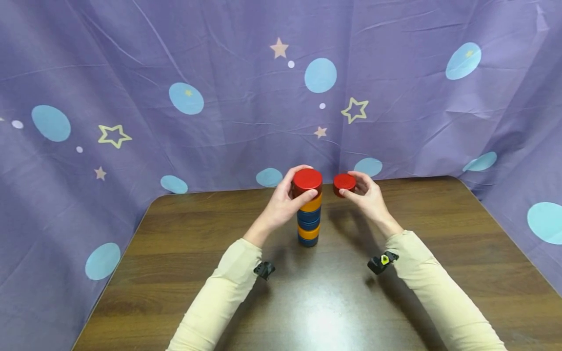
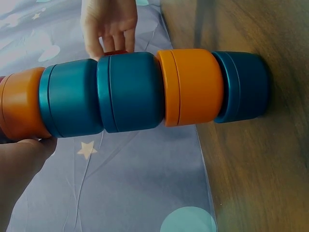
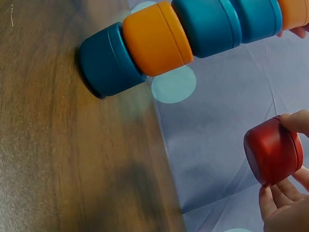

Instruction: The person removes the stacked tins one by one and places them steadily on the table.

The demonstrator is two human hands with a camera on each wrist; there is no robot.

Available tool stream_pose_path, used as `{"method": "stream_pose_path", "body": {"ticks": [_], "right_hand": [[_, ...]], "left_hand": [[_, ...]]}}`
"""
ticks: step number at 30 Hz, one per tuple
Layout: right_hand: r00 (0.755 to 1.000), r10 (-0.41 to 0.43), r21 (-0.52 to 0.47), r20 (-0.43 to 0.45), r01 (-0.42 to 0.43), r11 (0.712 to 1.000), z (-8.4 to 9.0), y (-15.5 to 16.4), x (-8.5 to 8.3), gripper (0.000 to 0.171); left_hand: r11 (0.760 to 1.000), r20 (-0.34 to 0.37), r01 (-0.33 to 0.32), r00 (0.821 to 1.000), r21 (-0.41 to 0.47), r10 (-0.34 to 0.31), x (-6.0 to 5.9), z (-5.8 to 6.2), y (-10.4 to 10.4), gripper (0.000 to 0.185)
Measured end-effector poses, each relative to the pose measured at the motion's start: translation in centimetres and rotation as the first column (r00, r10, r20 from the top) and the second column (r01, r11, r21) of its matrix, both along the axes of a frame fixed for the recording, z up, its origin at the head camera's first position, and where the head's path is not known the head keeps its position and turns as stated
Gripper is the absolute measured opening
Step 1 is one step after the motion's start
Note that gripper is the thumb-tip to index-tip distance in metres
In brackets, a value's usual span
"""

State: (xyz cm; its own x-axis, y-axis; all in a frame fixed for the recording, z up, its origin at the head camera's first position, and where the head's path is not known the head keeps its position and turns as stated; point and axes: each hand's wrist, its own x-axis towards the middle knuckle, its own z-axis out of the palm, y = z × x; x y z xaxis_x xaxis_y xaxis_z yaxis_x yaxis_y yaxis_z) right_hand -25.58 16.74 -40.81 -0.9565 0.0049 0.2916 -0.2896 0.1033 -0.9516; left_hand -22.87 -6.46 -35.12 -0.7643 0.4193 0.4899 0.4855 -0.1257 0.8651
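Observation:
A tall stack of round lidded tins stands on the table. From the bottom it runs blue tin point(image 2: 244, 87), orange tin point(image 2: 195, 87), blue tin point(image 2: 133, 92), another blue tin point(image 2: 75, 99), upper orange tin point(image 2: 21, 104) and a red tin point(image 1: 307, 180) on top. My left hand point(image 1: 281, 202) curls round the top of the stack, its thumb across the red tin, fingertips near the orange one below. Just right of the stack, my right hand point(image 1: 369, 197) pinches a second red tin point(image 3: 271, 151) between thumb and fingers, raised above the table.
The brown wooden table point(image 1: 184, 292) reaches back to a purple curtain point(image 1: 246, 136) printed with stars and blue ovals. Both wrists carry black camera straps, one left strap point(image 1: 264, 269) and one right strap point(image 1: 381, 263).

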Motion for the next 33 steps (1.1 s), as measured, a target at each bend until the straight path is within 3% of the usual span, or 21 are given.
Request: {"method": "stream_pose_path", "body": {"ticks": [10, 17, 24, 30, 33], "right_hand": [[0.997, 0.019, -0.018, 0.076, -0.017, 1.0, -1.7, -1.0, -1.1, 0.057], [0.99, 0.023, -0.002, 0.138, -0.023, 1.0, -3.0, -2.2, -1.8, 0.057], [0.986, 0.033, 0.076, 0.166, -0.046, 0.996, -5.1, -2.9, -3.0, 0.059], [0.98, 0.018, 0.147, 0.196, -0.048, 0.988, -6.3, -3.1, -4.0, 0.057], [0.977, 0.005, 0.164, 0.211, -0.04, 0.986, -6.6, -3.2, -4.5, 0.057]], "left_hand": [[0.999, -0.008, 0.03, 1.0, 0.026, -0.03, 0.0, -0.1, -0.1, 0.085], [1.0, 0.003, 0.017, 1.0, 0.017, -0.017, 0.1, 0.0, 0.0, 0.09], [0.999, -0.001, 0.034, 0.999, 0.039, -0.034, 0.0, 0.0, -0.2, 0.075], [0.999, 0.006, 0.028, 1.0, 0.031, -0.028, 0.1, 0.0, -0.2, 0.083], [0.999, 0.015, 0.03, 0.999, 0.035, -0.03, 0.0, 0.0, -0.2, 0.071]]}}
